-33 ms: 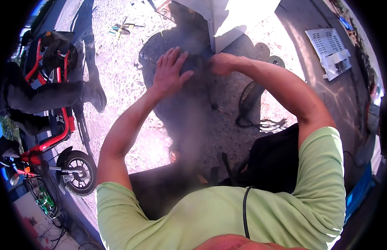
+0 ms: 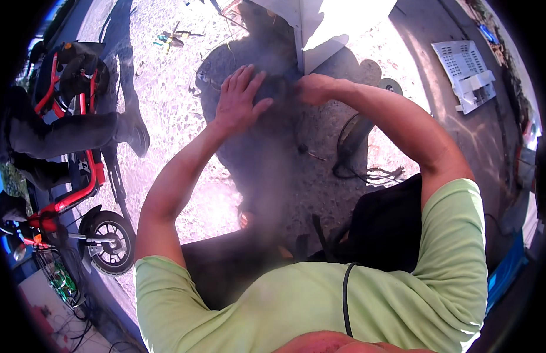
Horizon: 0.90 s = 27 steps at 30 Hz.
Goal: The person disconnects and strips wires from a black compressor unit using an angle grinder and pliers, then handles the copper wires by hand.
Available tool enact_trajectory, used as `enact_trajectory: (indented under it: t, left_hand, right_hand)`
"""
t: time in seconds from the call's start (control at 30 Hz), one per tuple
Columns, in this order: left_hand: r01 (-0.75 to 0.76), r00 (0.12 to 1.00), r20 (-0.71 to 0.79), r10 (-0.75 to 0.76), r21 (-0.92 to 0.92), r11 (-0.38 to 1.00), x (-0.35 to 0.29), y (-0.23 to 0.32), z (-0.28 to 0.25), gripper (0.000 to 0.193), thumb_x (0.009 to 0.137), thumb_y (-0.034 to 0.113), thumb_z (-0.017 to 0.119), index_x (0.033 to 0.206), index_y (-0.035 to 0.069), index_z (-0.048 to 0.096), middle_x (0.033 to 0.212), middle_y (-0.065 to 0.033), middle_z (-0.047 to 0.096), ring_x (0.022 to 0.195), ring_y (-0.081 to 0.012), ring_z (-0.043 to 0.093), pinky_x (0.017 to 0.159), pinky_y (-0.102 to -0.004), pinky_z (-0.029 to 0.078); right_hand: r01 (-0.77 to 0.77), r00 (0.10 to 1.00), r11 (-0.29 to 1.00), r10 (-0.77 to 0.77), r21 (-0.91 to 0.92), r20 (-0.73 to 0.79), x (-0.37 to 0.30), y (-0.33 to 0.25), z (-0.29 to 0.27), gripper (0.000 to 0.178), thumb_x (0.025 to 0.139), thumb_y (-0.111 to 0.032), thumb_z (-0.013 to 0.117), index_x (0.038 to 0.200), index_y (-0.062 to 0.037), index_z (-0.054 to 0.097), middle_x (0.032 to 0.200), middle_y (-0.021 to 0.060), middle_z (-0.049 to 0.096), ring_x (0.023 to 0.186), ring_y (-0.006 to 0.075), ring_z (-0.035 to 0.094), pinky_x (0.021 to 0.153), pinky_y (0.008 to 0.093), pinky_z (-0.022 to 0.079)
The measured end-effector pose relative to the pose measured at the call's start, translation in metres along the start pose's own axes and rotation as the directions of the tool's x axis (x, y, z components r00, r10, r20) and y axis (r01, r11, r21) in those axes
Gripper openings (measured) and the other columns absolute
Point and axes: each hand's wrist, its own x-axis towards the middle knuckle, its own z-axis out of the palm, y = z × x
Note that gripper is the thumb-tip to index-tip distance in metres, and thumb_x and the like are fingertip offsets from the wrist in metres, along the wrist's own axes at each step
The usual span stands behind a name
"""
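My left hand [image 2: 240, 101] is palm down with fingers spread, over a dark, shaded patch of ground. Whether it touches anything beneath is hard to make out. Just to the right, my right hand [image 2: 315, 89] is curled closed beside the lower corner of a large white panel [image 2: 333, 41]. Its fingertips face away from view, and what they grip, if anything, is hidden. Between the two hands lies a dark, blurred area with no clear shape.
Pliers-like hand tools [image 2: 172, 40] lie far left on the speckled ground. A dark cord [image 2: 343, 172] coils right of centre. Another person's leg [image 2: 79, 132] and a red scooter [image 2: 67, 200] stand at left. A white vented panel [image 2: 461, 65] lies at far right.
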Motion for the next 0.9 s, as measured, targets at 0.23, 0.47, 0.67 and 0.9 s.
enact_trajectory:
  t: [0.23, 0.47, 0.67, 0.9]
  left_hand:
    - [-0.024, 1.0, -0.003, 0.023, -0.031, 0.999, 0.005, -0.003, -0.002, 0.068, 0.099, 0.048, 0.059, 0.154, 0.011, 0.044, 0.156, -0.0233, 0.039, 0.146, -0.0417, 0.035, 0.117, -0.0538, 0.028]
    - [0.243, 0.97, 0.068, -0.235, -0.155, 0.958, 0.014, -0.023, 0.008, 0.07, 0.1, 0.054, 0.057, 0.153, 0.01, 0.044, 0.155, -0.0227, 0.042, 0.144, -0.0403, 0.039, 0.119, -0.0514, 0.03]
    - [0.457, 0.889, 0.162, -0.429, -0.374, 0.807, 0.014, -0.044, 0.01, 0.069, 0.101, 0.053, 0.057, 0.15, 0.006, 0.046, 0.147, -0.0258, 0.05, 0.137, -0.0428, 0.047, 0.115, -0.05, 0.037]
    - [0.082, 0.997, -0.007, -0.082, 0.002, 0.997, 0.017, 0.008, 0.002, 0.073, 0.097, 0.053, 0.06, 0.149, 0.004, 0.047, 0.153, -0.0213, 0.045, 0.145, -0.0376, 0.039, 0.12, -0.0515, 0.028]
  right_hand:
    - [-0.028, 0.999, 0.999, 0.03, -0.038, 0.041, 0.003, 0.002, 0.0, 0.043, 0.09, -0.033, 0.058, 0.119, -0.0044, 0.071, 0.116, 0.0228, 0.071, 0.112, 0.0414, 0.066, 0.097, 0.0505, 0.052]
    - [-0.077, 0.996, 0.997, 0.077, -0.007, 0.049, -0.002, 0.002, 0.0, 0.042, 0.089, -0.03, 0.058, 0.12, -0.0059, 0.071, 0.113, 0.0227, 0.072, 0.111, 0.0411, 0.067, 0.095, 0.0496, 0.053]
    - [0.002, 0.999, 1.0, -0.003, 0.019, 0.054, -0.006, 0.007, 0.002, 0.042, 0.088, -0.029, 0.058, 0.121, -0.0064, 0.072, 0.114, 0.0223, 0.072, 0.113, 0.04, 0.067, 0.096, 0.0485, 0.053]
    - [0.04, 0.999, 0.998, -0.04, 0.038, 0.014, -0.015, 0.001, -0.005, 0.042, 0.089, -0.028, 0.058, 0.122, -0.0058, 0.071, 0.117, 0.0219, 0.072, 0.113, 0.0408, 0.067, 0.097, 0.0485, 0.053]
